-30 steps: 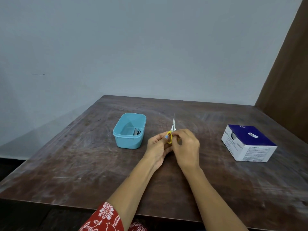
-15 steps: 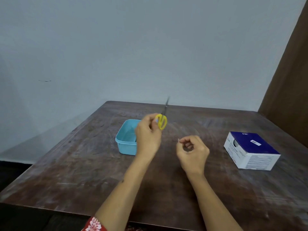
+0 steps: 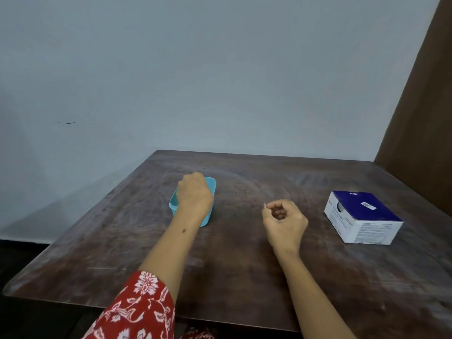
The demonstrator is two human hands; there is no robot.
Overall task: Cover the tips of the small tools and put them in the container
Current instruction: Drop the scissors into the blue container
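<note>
A light blue plastic container (image 3: 210,192) stands on the wooden table (image 3: 244,265), left of the middle. My left hand (image 3: 194,193) hangs over the container with its back towards me and its fingers pointing down into it, out of sight. The small yellow-handled scissors are not visible; the hand hides the inside of the container. My right hand (image 3: 285,221) hovers above the table to the right of the container. Its fingers are curled in, thumb against forefinger, and I see nothing held in it.
A blue and white cardboard box (image 3: 362,216) lies at the right side of the table. A pale wall stands behind the table and a brown panel (image 3: 420,118) rises at the far right. The table's near edge runs just below my forearms.
My left hand carried the yellow scissors from the middle of the table up and left, then down over the container, where they are now hidden. My right hand let go and stayed curled.
</note>
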